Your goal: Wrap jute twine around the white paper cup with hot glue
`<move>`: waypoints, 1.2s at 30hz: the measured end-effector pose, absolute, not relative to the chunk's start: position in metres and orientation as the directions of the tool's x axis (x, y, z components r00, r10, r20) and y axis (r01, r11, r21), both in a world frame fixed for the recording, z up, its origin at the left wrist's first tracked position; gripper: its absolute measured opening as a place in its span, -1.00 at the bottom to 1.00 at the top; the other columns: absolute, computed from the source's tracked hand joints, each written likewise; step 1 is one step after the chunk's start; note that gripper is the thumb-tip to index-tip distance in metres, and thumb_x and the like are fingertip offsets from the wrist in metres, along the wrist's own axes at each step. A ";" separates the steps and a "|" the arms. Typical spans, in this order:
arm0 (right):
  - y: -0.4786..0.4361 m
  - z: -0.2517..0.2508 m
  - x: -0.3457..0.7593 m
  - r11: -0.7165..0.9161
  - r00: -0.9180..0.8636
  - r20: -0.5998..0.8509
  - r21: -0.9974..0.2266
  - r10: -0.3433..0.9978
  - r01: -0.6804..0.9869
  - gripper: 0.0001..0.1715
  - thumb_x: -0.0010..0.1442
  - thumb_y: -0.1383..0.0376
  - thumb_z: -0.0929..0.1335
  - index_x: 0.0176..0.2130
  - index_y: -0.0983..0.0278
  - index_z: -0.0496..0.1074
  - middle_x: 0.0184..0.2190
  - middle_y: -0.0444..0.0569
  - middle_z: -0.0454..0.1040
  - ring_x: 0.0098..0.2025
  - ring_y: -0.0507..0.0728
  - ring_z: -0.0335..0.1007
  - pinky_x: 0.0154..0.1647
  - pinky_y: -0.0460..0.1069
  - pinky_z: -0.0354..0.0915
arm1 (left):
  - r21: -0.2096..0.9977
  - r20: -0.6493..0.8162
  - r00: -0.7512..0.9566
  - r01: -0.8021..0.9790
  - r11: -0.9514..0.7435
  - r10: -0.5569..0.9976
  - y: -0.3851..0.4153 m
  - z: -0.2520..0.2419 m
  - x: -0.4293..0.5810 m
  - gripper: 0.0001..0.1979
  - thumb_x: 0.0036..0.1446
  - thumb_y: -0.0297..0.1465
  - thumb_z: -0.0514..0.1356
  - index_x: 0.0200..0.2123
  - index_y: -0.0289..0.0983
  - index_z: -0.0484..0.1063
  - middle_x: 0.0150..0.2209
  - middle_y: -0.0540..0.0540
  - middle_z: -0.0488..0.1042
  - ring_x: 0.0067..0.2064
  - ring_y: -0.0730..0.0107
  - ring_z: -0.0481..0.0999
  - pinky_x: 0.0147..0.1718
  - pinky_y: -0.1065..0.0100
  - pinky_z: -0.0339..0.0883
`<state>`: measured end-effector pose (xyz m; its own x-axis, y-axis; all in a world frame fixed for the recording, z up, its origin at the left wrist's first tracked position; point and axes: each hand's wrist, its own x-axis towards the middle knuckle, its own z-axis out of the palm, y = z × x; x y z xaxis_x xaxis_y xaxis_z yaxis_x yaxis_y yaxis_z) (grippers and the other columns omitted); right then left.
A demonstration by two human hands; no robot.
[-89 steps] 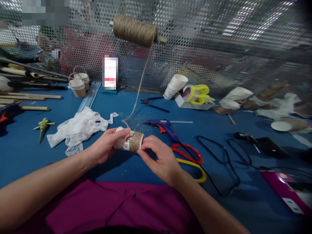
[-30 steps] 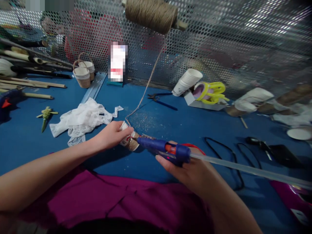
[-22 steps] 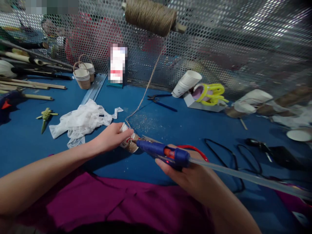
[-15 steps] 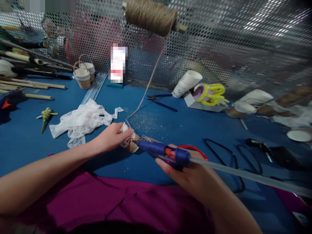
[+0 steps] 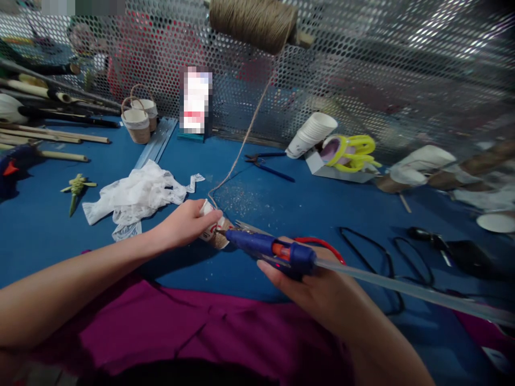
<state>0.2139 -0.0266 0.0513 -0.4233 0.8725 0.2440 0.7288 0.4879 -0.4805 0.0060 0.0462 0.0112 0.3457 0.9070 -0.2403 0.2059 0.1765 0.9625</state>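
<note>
My left hand [image 5: 183,225] is closed around a small paper cup [image 5: 212,229] lying on its side, partly wrapped in brown twine. My right hand [image 5: 314,287] grips a blue glue gun [image 5: 269,249] whose nozzle touches the cup's wrapped band. A long clear glue stick [image 5: 410,292] juts from the gun's back toward the right. A strand of twine [image 5: 241,153] runs from the cup up to a big twine spool [image 5: 253,21] hung on the mesh wall.
White lace cloth [image 5: 137,195] lies left of the cup. Red-handled scissors [image 5: 322,246] and black cables [image 5: 382,257] sit right of my hands. Stacked paper cups [image 5: 311,134], blue pliers [image 5: 267,163], two twine-wrapped baskets [image 5: 139,120] and bamboo sticks [image 5: 48,136] line the back.
Three seconds ago both hands held the cup. Since then my right hand has picked up the glue gun and set its nozzle against the cup; over the last second it barely moves.
</note>
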 end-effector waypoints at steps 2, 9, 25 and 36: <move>-0.027 0.051 0.214 0.476 -0.415 0.234 -0.478 0.879 0.738 -0.93 0.10 0.25 0.30 -0.39 0.15 0.39 -0.62 -0.14 0.39 -0.50 0.11 0.39 -0.49 -0.02 0.31 | 0.963 -0.242 0.345 0.198 0.181 0.907 0.046 0.011 0.006 -0.86 -0.14 -0.33 0.21 -0.56 -0.29 0.38 -0.62 -0.04 0.41 -0.53 0.40 0.34 -0.60 0.46 0.12; -0.027 0.050 0.214 0.484 -0.427 0.230 -0.459 0.875 0.745 -0.91 0.11 0.24 0.30 -0.36 0.16 0.41 -0.59 -0.12 0.42 -0.45 0.14 0.42 -0.45 0.00 0.34 | 0.961 -0.241 0.349 0.214 0.173 0.906 0.045 0.013 0.006 -0.85 -0.12 -0.32 0.20 -0.54 -0.29 0.39 -0.60 -0.05 0.42 -0.52 0.39 0.35 -0.59 0.46 0.12; -0.024 0.045 0.222 0.381 -0.338 0.175 -0.412 0.925 0.827 -0.62 0.13 0.15 0.26 -0.64 0.22 0.33 -0.74 -0.14 0.31 -0.63 0.04 0.27 -0.62 -0.08 0.17 | 0.881 -0.226 0.383 0.473 0.020 0.896 0.046 0.013 0.007 -0.68 0.03 -0.16 0.03 -0.46 -0.32 0.32 -0.48 -0.10 0.43 -0.44 0.37 0.37 -0.51 0.41 0.20; -0.022 0.044 0.223 0.367 -0.317 0.184 -0.442 0.930 0.819 -0.59 0.12 0.14 0.28 -0.68 0.20 0.25 -0.79 -0.16 0.21 -0.60 0.06 0.30 -0.62 -0.08 0.14 | 0.877 -0.215 0.408 0.480 -0.009 0.887 0.047 0.009 0.006 -0.64 0.01 -0.13 -0.02 -0.42 -0.33 0.31 -0.44 -0.15 0.45 -0.42 0.36 0.39 -0.51 0.40 0.20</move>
<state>0.2226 -0.0222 0.0438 -0.3173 0.9303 0.1842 0.8187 0.3668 -0.4418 0.0063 0.0469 0.0094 0.4085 0.8871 -0.2150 0.4804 -0.0087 0.8770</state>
